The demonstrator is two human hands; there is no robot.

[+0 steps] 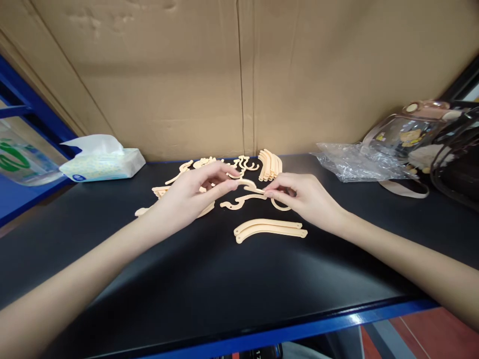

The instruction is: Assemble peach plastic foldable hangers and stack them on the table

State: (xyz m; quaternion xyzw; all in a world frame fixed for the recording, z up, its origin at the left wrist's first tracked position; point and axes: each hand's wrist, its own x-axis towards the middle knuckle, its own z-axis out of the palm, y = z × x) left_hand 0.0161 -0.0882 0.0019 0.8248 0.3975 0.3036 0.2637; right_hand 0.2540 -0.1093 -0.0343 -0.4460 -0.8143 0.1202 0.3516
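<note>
Between my two hands a beige, curved plastic piece with a hook-like bend (250,184) is held above the table. My left hand (198,192) pinches its left end between thumb and fingers. The right end sits in the pinch of my right hand (295,194). Just below lies a similar beige piece with a wavy end (239,203), and a curved beige piece (280,205) shows partly behind my right fingers. Closer to me, two long bent beige arms (269,231) lie side by side. My left hand partly covers a pile of beige parts (160,191).
Behind my hands are a stack of bent beige arms (270,165) and small beige hooks (245,162). A tissue pack (105,163) stands at the left on the black table (209,299). At the right lie a clear plastic bag (352,162) and a transparent bottle (407,132). Cardboard (179,75) closes the back.
</note>
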